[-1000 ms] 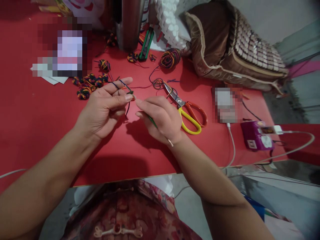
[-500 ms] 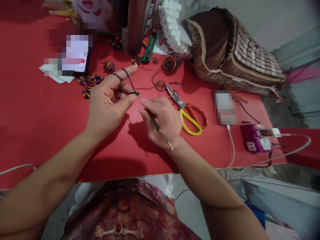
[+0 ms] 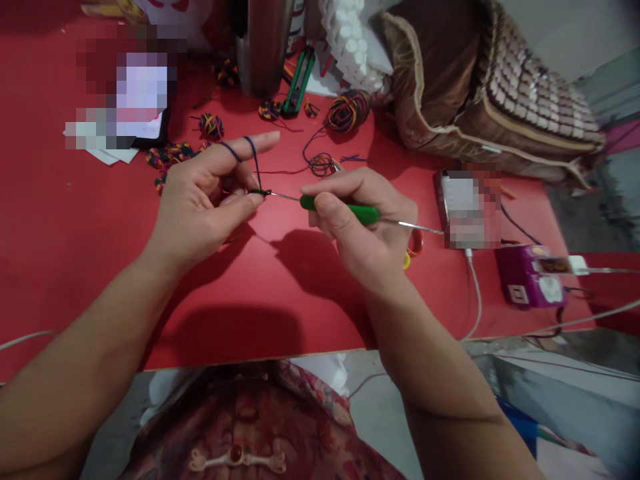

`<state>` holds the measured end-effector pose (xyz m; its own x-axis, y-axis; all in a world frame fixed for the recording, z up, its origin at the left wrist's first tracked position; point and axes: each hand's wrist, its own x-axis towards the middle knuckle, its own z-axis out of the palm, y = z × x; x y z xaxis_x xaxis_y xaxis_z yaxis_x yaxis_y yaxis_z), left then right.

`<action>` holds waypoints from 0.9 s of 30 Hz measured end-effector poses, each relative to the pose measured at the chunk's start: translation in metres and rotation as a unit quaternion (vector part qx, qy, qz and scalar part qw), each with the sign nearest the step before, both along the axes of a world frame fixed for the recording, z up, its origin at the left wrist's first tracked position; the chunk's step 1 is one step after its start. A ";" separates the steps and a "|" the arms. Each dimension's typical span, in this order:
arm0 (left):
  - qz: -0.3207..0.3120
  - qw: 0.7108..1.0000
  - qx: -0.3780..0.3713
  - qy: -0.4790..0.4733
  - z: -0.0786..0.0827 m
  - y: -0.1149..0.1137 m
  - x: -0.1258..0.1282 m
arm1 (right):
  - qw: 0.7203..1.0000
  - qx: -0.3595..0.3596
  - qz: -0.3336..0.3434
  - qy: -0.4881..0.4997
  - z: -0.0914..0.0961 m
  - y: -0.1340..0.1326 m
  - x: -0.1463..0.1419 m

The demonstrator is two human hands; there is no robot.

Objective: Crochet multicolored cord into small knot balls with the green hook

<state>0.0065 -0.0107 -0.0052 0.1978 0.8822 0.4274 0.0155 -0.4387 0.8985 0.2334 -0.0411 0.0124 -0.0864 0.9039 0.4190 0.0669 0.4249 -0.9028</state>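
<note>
My left hand (image 3: 205, 200) is raised over the red table (image 3: 75, 220), its index finger stretched out with dark blue yarn (image 3: 253, 152) looped round it. Thumb and middle finger pinch a small dark stitch (image 3: 260, 193). My right hand (image 3: 365, 227) grips a green-handled crochet hook (image 3: 350, 211), held level, its metal tip in that stitch. The yarn trails back to a multicoloured yarn ball (image 3: 347, 112).
Several small crocheted pieces (image 3: 173, 157) lie behind my left hand. Scissors with a red and yellow handle (image 3: 411, 250) are mostly hidden by my right hand. A brown cushion (image 3: 480, 100), a purple power strip (image 3: 527, 283) with cables, and a metal flask (image 3: 260, 40) stand around.
My right hand has turned and drawn the hook rightward, so its green handle now shows lying level. It now covers the scissors. My left index finger stays stretched out with the yarn over it.
</note>
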 end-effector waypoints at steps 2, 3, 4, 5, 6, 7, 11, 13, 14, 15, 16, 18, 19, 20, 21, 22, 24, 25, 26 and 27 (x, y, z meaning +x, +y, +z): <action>-0.020 0.999 -0.030 -0.007 0.005 -0.002 0.000 | 0.998 -0.045 0.014 0.042 0.000 0.002 0.003; -0.032 0.999 -0.034 -0.011 0.006 -0.003 0.000 | 0.996 -0.065 0.021 0.058 0.000 0.003 0.004; -0.047 0.998 -0.037 -0.017 0.008 -0.003 0.000 | 0.994 -0.080 0.025 0.074 0.001 0.004 0.004; -0.058 0.997 -0.042 -0.022 0.009 -0.003 0.000 | 0.991 -0.095 0.027 0.088 0.002 0.004 0.004; -0.061 0.996 -0.053 -0.028 0.010 -0.004 0.000 | 0.989 -0.109 0.026 0.100 0.004 0.004 0.004; -0.058 0.995 -0.069 -0.035 0.011 -0.004 0.001 | 0.986 -0.126 0.025 0.110 0.006 0.004 0.003; -0.040 0.988 -0.133 -0.067 0.017 -0.008 0.004 | 0.978 -0.163 0.014 0.132 0.011 0.005 -0.001; -0.048 0.985 -0.149 -0.075 0.019 -0.010 0.006 | 0.976 -0.168 0.017 0.138 0.011 0.005 -0.002; -0.053 0.984 -0.153 -0.076 0.020 -0.010 0.006 | 0.975 -0.171 0.019 0.140 0.011 0.006 -0.003; -0.057 0.984 -0.154 -0.075 0.021 -0.011 0.006 | 0.974 -0.173 0.023 0.141 0.011 0.007 -0.003; -0.059 0.984 -0.153 -0.072 0.022 -0.011 0.006 | 0.974 -0.174 0.028 0.143 0.010 0.007 -0.003; -0.051 0.986 -0.147 -0.058 0.023 -0.012 0.006 | 0.973 -0.175 0.036 0.148 0.010 0.008 -0.003; -0.047 0.988 -0.141 -0.052 0.025 -0.012 0.006 | 0.972 -0.176 0.039 0.151 0.011 0.008 -0.002; -0.045 0.988 -0.136 -0.049 0.026 -0.012 0.007 | 0.972 -0.177 0.042 0.152 0.011 0.008 -0.002; -0.046 0.988 -0.137 -0.048 0.028 -0.013 0.007 | 0.971 -0.181 0.044 0.151 0.012 0.008 -0.001; -0.051 0.988 -0.139 -0.051 0.029 -0.014 0.008 | 0.970 -0.188 0.046 0.148 0.013 0.008 0.000; -0.065 0.983 -0.159 -0.062 0.032 -0.014 0.009 | 0.967 -0.203 0.057 0.143 0.014 0.009 0.002; -0.075 0.980 -0.170 -0.070 0.033 -0.015 0.009 | 0.965 -0.210 0.066 0.142 0.014 0.010 0.003; -0.087 0.977 -0.179 -0.078 0.033 -0.015 0.009 | 0.963 -0.216 0.074 0.143 0.014 0.011 0.004; -0.098 0.974 -0.186 -0.088 0.033 -0.015 0.009 | 0.960 -0.219 0.085 0.150 0.013 0.012 0.004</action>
